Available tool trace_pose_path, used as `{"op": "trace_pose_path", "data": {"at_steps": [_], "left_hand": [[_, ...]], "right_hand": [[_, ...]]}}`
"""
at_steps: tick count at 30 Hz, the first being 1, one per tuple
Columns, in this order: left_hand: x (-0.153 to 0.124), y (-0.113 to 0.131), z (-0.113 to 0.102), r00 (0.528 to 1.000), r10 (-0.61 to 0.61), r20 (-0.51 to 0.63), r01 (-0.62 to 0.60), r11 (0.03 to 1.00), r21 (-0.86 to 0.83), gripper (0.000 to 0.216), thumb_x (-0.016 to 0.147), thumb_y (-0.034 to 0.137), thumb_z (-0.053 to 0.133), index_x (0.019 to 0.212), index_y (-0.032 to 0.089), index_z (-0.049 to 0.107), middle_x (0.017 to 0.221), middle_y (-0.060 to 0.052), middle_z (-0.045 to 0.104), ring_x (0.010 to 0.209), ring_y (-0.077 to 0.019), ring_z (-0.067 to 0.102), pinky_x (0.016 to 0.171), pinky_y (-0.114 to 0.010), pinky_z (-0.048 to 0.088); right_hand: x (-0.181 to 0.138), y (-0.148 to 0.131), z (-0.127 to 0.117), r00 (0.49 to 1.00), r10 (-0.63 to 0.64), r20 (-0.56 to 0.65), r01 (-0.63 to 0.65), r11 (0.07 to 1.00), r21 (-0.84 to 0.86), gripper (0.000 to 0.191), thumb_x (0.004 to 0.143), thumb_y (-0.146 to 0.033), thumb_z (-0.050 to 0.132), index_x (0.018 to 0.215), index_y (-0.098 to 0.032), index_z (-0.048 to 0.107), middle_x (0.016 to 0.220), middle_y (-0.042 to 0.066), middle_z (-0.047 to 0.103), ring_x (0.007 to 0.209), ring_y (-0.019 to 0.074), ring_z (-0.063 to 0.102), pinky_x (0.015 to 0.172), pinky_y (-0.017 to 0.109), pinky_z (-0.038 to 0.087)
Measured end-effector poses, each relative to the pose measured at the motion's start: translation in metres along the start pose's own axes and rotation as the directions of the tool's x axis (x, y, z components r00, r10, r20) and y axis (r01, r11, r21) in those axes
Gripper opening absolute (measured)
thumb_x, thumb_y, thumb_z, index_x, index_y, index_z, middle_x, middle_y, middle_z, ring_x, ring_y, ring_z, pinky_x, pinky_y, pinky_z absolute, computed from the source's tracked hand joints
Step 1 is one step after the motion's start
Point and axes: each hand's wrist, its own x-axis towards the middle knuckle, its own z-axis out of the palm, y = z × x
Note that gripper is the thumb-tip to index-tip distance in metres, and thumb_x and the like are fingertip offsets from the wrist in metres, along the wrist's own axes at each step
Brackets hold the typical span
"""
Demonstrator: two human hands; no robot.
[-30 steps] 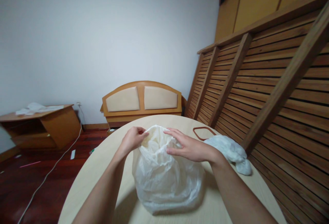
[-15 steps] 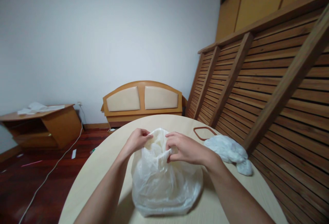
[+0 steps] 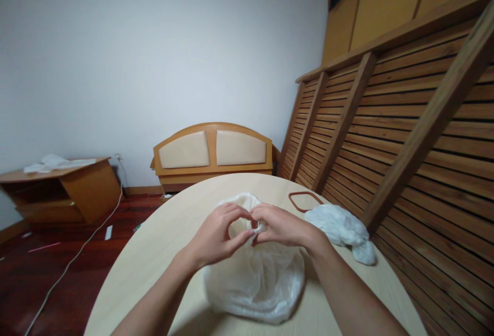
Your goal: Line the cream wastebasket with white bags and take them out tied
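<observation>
A white translucent plastic bag point(image 3: 258, 279) lies on the round pale table point(image 3: 165, 233) in front of me. My left hand point(image 3: 218, 235) and my right hand point(image 3: 283, 225) meet above it, fingertips together, both pinching the gathered top of the bag. The bag's body sags flat on the table below my hands. A little of the bag's top edge shows behind my fingers.
A second crumpled white bag point(image 3: 341, 228) lies at the right, beside a brown rubber ring point(image 3: 304, 200). A slatted wooden bed frame point(image 3: 405, 135) leans along the right. A headboard point(image 3: 212, 152) stands against the wall, with a low cabinet point(image 3: 62, 189) and a white cable point(image 3: 73, 261) at left.
My hands have come together at the bag's mouth and gathered it shut. The bag has sunk lower and flatter on the table.
</observation>
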Motion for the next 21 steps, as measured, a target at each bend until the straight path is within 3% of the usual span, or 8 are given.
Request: {"op": "trace_pose_path", "data": {"at_steps": [2,4,7,8,10,14,17,21], "left_hand": [[-0.01,0.0,0.006,0.997,0.077,0.013,-0.078,0.995,0.062,0.016,0.094,0.032,0.06,0.104,0.023,0.068,0.104,-0.007,0.073,0.104,-0.0239,0.064,0.097,-0.039,0.049],[-0.021,-0.008,0.015,0.993,0.118,-0.025,-0.114,0.986,0.124,0.011,0.094,0.027,0.059,0.098,0.023,0.068,0.103,-0.007,0.073,0.106,-0.024,0.063,0.099,-0.041,0.048],[-0.037,-0.022,0.029,0.98,0.138,-0.143,-0.109,0.975,0.195,0.011,0.092,0.024,0.061,0.102,0.023,0.066,0.123,-0.01,0.067,0.126,-0.0278,0.055,0.11,-0.047,0.042],[-0.042,-0.026,0.034,0.974,0.13,-0.184,-0.092,0.975,0.2,0.017,0.092,0.024,0.062,0.109,0.023,0.064,0.133,-0.011,0.062,0.133,-0.0298,0.049,0.113,-0.05,0.04],[-0.049,-0.031,0.045,0.967,0.078,-0.241,-0.034,0.983,0.179,0.032,0.091,0.026,0.063,0.122,0.024,0.059,0.148,-0.013,0.05,0.144,-0.033,0.037,0.116,-0.054,0.037],[-0.057,-0.034,0.066,0.954,-0.023,-0.298,0.051,0.995,0.085,0.052,0.093,0.027,0.061,0.142,0.027,0.041,0.162,-0.015,0.028,0.154,-0.0362,0.019,0.119,-0.062,0.029],[-0.059,-0.039,0.073,0.937,-0.054,-0.346,0.067,0.997,0.026,0.073,0.091,0.033,0.065,0.152,0.029,0.026,0.168,-0.017,0.01,0.156,-0.0396,0.006,0.12,-0.067,0.02],[-0.061,-0.054,0.074,0.919,-0.162,-0.36,0.129,0.985,-0.114,0.109,0.08,0.047,0.077,0.159,0.032,0.003,0.169,-0.016,-0.002,0.156,-0.042,0.002,0.123,-0.067,0.014]], "right_hand": [[-0.004,0.002,0.004,1.0,-0.01,-0.011,0.01,0.999,0.031,0.019,0.08,-0.035,0.081,0.085,-0.02,0.069,0.093,0.002,0.069,0.097,0.0231,0.065,0.088,0.034,0.05],[-0.011,0.004,0.011,0.996,-0.03,-0.08,0.034,0.998,0.052,0.024,0.079,-0.035,0.081,0.095,-0.022,0.069,0.11,0.005,0.069,0.115,0.0256,0.061,0.101,0.039,0.047],[-0.026,0.012,0.031,0.956,-0.025,-0.291,0.041,0.998,0.05,0.07,0.075,-0.042,0.084,0.135,-0.024,0.053,0.153,0.013,0.043,0.145,0.0298,0.036,0.119,0.048,0.032],[-0.032,0.017,0.04,0.936,0.004,-0.353,0.018,0.998,0.058,0.087,0.074,-0.045,0.084,0.147,-0.024,0.04,0.16,0.015,0.031,0.15,0.0304,0.028,0.122,0.05,0.028],[-0.043,0.026,0.061,0.897,0.069,-0.436,-0.034,0.995,0.089,0.105,0.076,-0.05,0.081,0.157,-0.025,0.02,0.166,0.017,0.019,0.154,0.0315,0.019,0.124,0.052,0.023],[-0.054,0.043,0.096,0.901,0.229,-0.369,-0.134,0.955,0.266,0.119,0.082,-0.046,0.076,0.159,-0.03,-0.013,0.169,0.016,0.009,0.156,0.0291,0.016,0.125,0.053,0.022],[-0.054,0.047,0.108,0.913,0.246,-0.326,-0.136,0.935,0.327,0.127,0.078,-0.039,0.079,0.158,-0.029,-0.02,0.169,0.017,0.005,0.156,0.0288,0.012,0.125,0.053,0.018],[-0.052,0.048,0.111,0.89,0.306,-0.338,-0.131,0.882,0.454,0.129,0.076,-0.036,0.08,0.158,-0.029,-0.021,0.165,0.019,0.024,0.153,0.0292,0.024,0.122,0.055,0.024]]}}
